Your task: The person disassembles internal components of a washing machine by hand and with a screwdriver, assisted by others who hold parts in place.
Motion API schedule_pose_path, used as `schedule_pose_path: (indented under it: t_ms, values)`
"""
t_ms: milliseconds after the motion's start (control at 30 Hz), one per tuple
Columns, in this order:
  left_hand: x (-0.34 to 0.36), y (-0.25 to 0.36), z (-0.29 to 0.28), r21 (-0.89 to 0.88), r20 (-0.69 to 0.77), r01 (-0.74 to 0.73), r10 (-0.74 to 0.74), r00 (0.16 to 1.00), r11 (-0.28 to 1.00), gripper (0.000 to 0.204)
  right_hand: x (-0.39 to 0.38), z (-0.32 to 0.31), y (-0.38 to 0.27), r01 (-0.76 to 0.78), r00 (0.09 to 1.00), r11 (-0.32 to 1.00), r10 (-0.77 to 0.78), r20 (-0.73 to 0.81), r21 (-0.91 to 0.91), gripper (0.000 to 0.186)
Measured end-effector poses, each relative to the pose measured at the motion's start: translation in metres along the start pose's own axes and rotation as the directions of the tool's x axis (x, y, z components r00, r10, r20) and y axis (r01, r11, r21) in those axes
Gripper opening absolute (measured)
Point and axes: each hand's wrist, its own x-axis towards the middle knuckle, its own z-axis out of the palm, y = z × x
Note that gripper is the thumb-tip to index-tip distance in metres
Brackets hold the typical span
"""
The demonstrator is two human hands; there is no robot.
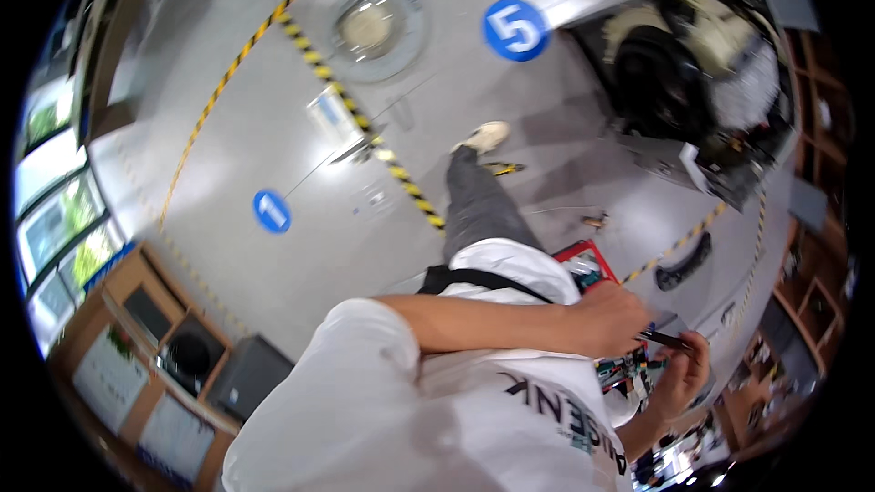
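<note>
My left arm crosses in front of my white shirt to the right side. My left hand (612,319) is closed around one end of a slim dark tool (668,340); its exact kind is too small to make out. My right hand (684,375) pinches the tool's other end between thumb and fingers. Below both hands a red-edged tool case (588,260) is partly hidden by my arm and shirt, with several tools showing in it. Yellow-handled pliers (504,168) lie on the floor beside my shoe.
An opened appliance (656,159) with a black round part inside stands at the far right. A round door with a glass bowl (401,55) and a white box (335,118) lie on the floor. A black curved part (684,264) lies right of the case. Shelves (820,310) line the right.
</note>
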Motion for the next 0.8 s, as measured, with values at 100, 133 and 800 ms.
schedule_pose_path:
  t_ms: [100, 133, 800]
  values:
    - [0.003, 0.009, 0.012, -0.036, 0.142, 0.014, -0.009, 0.990, 0.999, 0.022, -0.013, -0.003, 0.001, -0.057, 0.993, 0.996, 0.063, -0.096, 0.065, 0.021]
    - [0.007, 0.014, 0.016, -0.011, 0.188, 0.006, -0.003, 0.982, 1.000, 0.021, -0.020, -0.010, 0.006, -0.056, 0.992, 0.993, 0.067, -0.108, 0.100, 0.020]
    - [0.079, 0.038, 0.017, 0.344, 0.389, -0.062, -0.082, 0.917, 0.937, 0.019, 0.005, -0.023, 0.048, -0.003, 0.935, 0.959, 0.102, -0.339, 0.282, 0.014]
